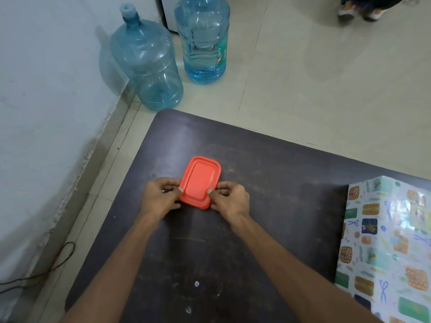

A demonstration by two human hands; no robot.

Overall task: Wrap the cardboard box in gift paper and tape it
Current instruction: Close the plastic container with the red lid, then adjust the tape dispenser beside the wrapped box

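A small orange-red plastic box (pixel 199 180) with a ridged lid sits flat on the dark table (pixel 268 173), near its middle. My left hand (pixel 158 197) grips its near left edge, thumb on the lid. My right hand (pixel 229 199) grips the near right edge the same way. A sheet of glossy gift paper (pixel 387 241) printed with green and orange patches lies at the table's right side, apart from the box. No cardboard box and no tape are in view.
Two large blue water jugs (pixel 149 64) (pixel 203 40) stand on the tiled floor beyond the table's far left corner. A pale wall (pixel 46 113) runs along the left, with a black cable (pixel 46 271) on the floor. Someone's shoes (pixel 363 10) show at top right.
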